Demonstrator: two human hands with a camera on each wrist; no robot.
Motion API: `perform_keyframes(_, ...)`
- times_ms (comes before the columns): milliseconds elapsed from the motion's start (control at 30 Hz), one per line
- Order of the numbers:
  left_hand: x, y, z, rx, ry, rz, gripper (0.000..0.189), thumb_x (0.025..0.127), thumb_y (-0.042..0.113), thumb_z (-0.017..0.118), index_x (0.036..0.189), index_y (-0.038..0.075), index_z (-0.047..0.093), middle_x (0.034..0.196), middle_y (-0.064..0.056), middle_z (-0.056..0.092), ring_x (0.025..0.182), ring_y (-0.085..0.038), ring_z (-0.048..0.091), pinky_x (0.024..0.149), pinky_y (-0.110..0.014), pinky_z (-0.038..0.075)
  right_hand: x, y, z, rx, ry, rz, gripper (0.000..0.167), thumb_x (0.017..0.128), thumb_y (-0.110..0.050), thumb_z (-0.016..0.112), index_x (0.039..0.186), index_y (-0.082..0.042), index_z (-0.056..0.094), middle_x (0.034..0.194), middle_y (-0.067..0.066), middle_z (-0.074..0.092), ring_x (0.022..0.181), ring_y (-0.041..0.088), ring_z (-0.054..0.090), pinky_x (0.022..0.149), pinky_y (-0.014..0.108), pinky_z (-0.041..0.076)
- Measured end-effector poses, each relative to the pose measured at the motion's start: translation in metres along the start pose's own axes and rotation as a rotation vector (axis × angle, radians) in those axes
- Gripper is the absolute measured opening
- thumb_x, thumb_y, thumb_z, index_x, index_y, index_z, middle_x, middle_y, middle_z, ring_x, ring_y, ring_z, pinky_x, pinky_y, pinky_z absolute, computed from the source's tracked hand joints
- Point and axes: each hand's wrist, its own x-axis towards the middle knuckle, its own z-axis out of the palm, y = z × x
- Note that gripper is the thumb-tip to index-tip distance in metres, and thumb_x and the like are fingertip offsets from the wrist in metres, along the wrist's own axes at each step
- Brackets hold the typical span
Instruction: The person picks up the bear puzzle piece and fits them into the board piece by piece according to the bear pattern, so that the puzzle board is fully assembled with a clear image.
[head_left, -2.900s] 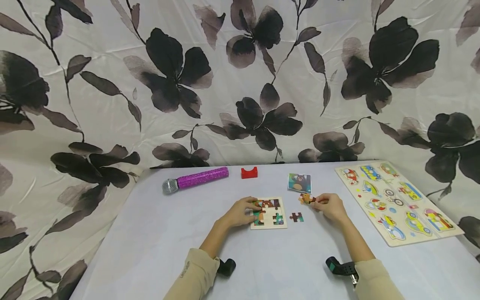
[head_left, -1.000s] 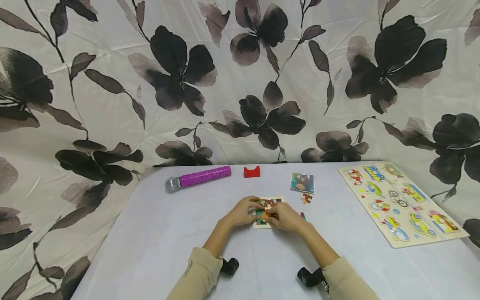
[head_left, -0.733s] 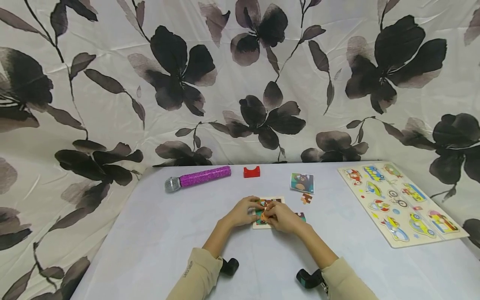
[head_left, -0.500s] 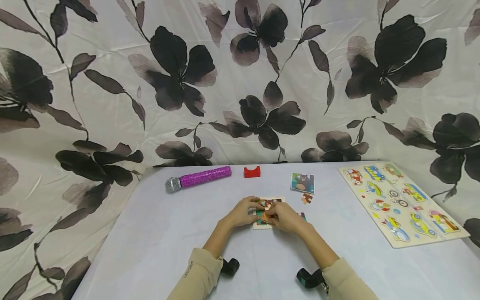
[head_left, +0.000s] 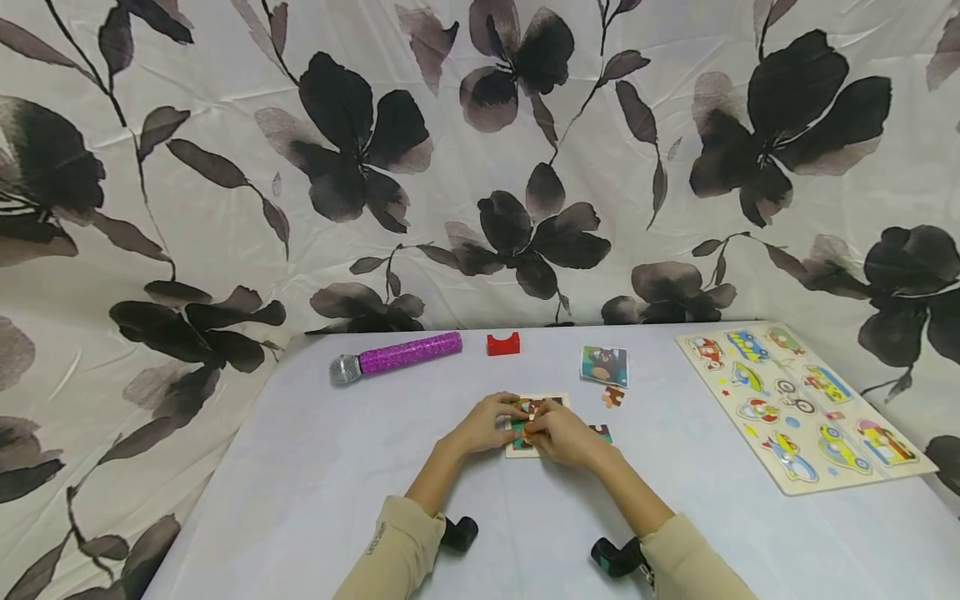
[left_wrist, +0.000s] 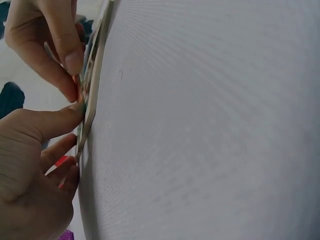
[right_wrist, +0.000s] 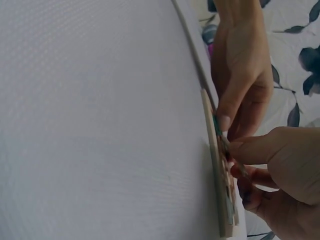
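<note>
A small wooden jigsaw board (head_left: 519, 455) with brown and green pieces in it lies mid-table in the head view. At its left side, my left hand (head_left: 480, 425) holds the edge, thumb on the face and fingers bent along the rim. My right hand (head_left: 568, 435) reaches over the board and pinches an orange puzzle piece (head_left: 528, 432) between thumb and fingers. That piece shows as a thin tilted edge (right_wrist: 242, 169) in the right wrist view; its fit in the board is hidden. Beyond the right hand lies a partly covered dark piece (head_left: 603, 432). An orange-brown piece (head_left: 613, 397) lies loose further back.
A bear picture card (head_left: 604, 365) lies behind the loose piece. A purple glitter microphone (head_left: 397, 357) and a red stand (head_left: 503, 344) are at the back. On the right is a large vehicle peg board (head_left: 795, 408). A floral cloth (head_left: 420, 275) hangs behind the table.
From the right side, my right hand has brought the orange piece left onto the board. During the last second its fingers shift only slightly there. The left hand stays on the board.
</note>
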Motion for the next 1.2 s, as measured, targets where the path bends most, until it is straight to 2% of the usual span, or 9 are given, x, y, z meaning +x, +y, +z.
perform_keyframes(300,0.003,-0.001,0.001,0.018,-0.005,0.007,0.029,0.086,0.009,0.066,0.113,0.003,0.068,0.136,-0.018,0.047,0.13,-0.038,0.037,0.107,-0.055,0.027,0.0,0.001,-0.003,0.009,-0.013,0.009,0.01,0.083,0.0,0.067,0.09,0.001,0.074,0.082,0.006,0.064,0.077,0.015,0.051,0.064,0.024,0.046)
perform_keyframes(533,0.004,-0.003,0.001,0.019,-0.005,0.0,0.029,0.084,0.009,0.067,0.113,0.004,0.068,0.136,-0.018,0.048,0.128,-0.038,0.039,0.106,-0.054,0.03,-0.004,0.004,-0.009,0.071,-0.078,0.022,0.011,0.083,0.0,0.067,0.09,0.001,0.074,0.082,0.004,0.065,0.077,0.014,0.053,0.066,0.025,0.046)
perform_keyframes(700,0.003,-0.003,0.001,0.008,-0.005,-0.004,0.029,0.085,0.008,0.066,0.113,0.003,0.068,0.136,-0.017,0.048,0.128,-0.037,0.04,0.106,-0.054,0.029,-0.005,0.003,-0.009,0.047,-0.055,0.044,0.01,0.083,0.0,0.067,0.089,0.0,0.075,0.082,0.004,0.066,0.078,0.015,0.053,0.067,0.027,0.047)
perform_keyframes(867,0.004,-0.002,0.002,0.01,-0.008,-0.003,0.029,0.084,0.007,0.066,0.113,0.003,0.068,0.136,-0.018,0.047,0.129,-0.038,0.039,0.106,-0.055,0.029,-0.008,0.002,-0.01,0.054,-0.069,0.071,0.012,0.082,0.0,0.068,0.092,0.002,0.074,0.084,0.005,0.065,0.078,0.014,0.053,0.066,0.026,0.046)
perform_keyframes(1200,0.003,0.0,0.001,0.023,-0.008,-0.006,0.029,0.084,0.007,0.066,0.113,0.002,0.068,0.136,-0.018,0.048,0.13,-0.038,0.037,0.107,-0.055,0.027,-0.012,0.002,-0.001,0.019,-0.026,0.036,0.011,0.082,-0.002,0.069,0.091,0.001,0.074,0.083,0.003,0.062,0.078,0.015,0.052,0.067,0.025,0.046)
